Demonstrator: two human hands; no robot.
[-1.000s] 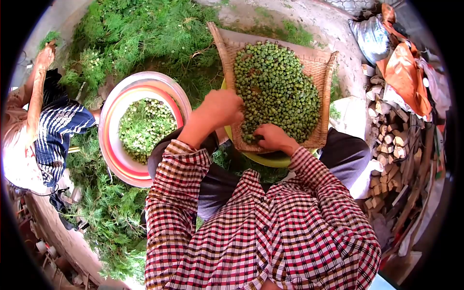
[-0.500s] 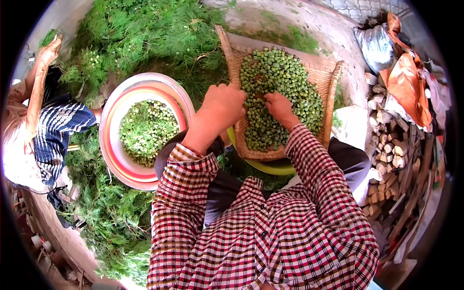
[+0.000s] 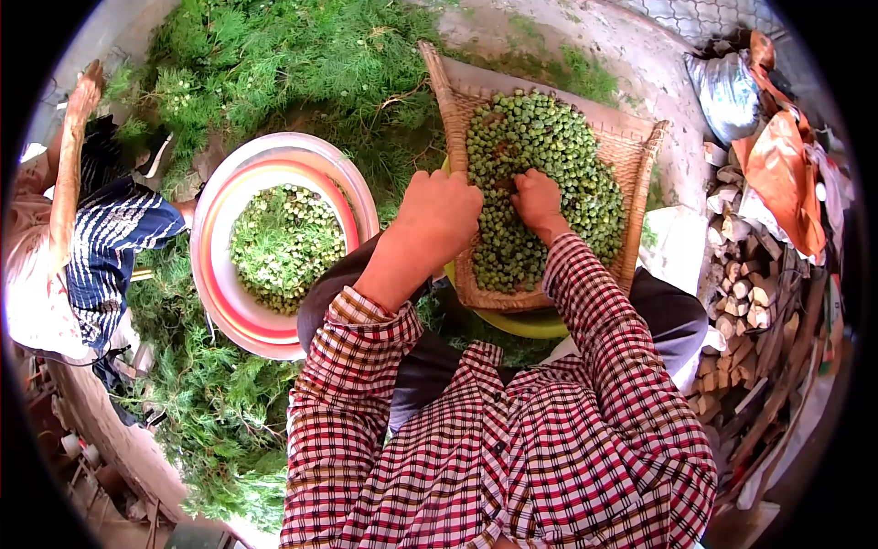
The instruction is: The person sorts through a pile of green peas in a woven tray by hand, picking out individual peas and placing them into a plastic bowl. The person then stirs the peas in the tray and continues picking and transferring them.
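A woven wicker winnowing basket [image 3: 647,174], heaped with small green cones [image 3: 560,137], rests tilted over a yellow-green tub [image 3: 523,322] in front of my knees. My left hand [image 3: 437,215] is closed around the basket's left rim. Among the cones, near the basket's middle, my right hand [image 3: 540,206] has its fingers drawn together at a brownish patch. Whatever lies in those fingertips is hidden. Left of my knee stands a large basin [image 3: 208,197] with an orange-rimmed bowl [image 3: 218,265] inside, holding more cones mixed with green sprigs [image 3: 265,240].
Cut evergreen branches [image 3: 293,64] cover the ground ahead and to the left. At the far left sits another person [image 3: 119,229] with a raised hand [image 3: 85,87]. Stacked firewood [image 3: 741,293], an orange cloth [image 3: 779,174] and a silvery sack [image 3: 724,96] line the right side.
The view has shifted slightly, so basket and basin appear a little farther right. My right hand stays in the cones and my left on the rim. The other person's raised hand has moved left.
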